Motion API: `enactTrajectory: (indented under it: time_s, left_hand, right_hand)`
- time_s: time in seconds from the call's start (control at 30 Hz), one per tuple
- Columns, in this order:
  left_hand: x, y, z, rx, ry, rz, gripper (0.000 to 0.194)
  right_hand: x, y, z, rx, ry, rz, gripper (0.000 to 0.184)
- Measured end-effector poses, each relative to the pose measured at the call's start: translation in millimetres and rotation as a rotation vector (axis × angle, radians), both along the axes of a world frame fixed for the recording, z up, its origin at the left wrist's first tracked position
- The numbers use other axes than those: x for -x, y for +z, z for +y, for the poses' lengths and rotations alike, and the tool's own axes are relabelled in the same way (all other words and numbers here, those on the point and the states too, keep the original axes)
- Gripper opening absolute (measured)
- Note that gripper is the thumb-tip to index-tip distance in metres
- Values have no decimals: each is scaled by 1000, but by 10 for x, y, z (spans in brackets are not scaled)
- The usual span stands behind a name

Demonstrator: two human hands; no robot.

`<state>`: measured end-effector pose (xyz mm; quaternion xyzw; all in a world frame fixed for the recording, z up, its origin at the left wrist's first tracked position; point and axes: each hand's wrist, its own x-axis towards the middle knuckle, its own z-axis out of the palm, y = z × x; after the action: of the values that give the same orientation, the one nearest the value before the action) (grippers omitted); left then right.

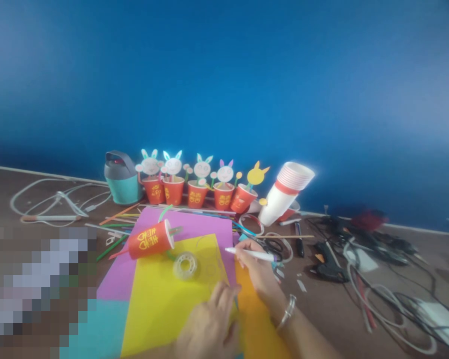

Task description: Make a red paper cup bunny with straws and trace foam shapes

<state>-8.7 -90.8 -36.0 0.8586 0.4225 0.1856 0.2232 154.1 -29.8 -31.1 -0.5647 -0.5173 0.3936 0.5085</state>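
Note:
My right hand (255, 271) is closed around a white pen (251, 254), its tip pointing left over the yellow sheet (160, 304). A bracelet circles that wrist. My left hand (209, 324) lies flat on the yellow sheet near its right edge, fingers stretched forward. A roll of clear tape (185, 265) rests on the yellow sheet ahead of my left hand. Beyond it a red paper cup (150, 240) lies on its side with sticks coming out of it. Pink (194, 224), orange (254, 329) and light blue (93, 334) sheets lie under the yellow one.
Several red cups with paper bunny faces (194, 184) line the blue wall, beside a teal container (121, 179) and a tilted stack of paper cups (286, 192). Scissors (271, 245), a black glue gun (327, 267), loose sticks and tangled cables (381, 299) cover the brown floor. White cords (56, 202) lie at left.

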Motion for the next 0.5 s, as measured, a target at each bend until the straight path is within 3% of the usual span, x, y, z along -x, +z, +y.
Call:
enactTrajectory:
  time_s: [0.13, 0.2, 0.3, 0.5]
  left_hand:
    - [-26, 67, 84, 188, 225, -420, 59]
    - [-40, 73, 140, 222, 261, -540, 60]
    - [-55, 52, 192, 197, 261, -565, 62]
    - [-85, -22, 189, 130, 229, -445, 65]
  right_hand:
    - [52, 133, -203, -155, -126, -38, 30]
    - [88, 212, -317, -205, -57, -82, 30]
    - [151, 292, -424, -232, 129, -204, 27]
    - [233, 370, -455, -170, 245, -357, 23]
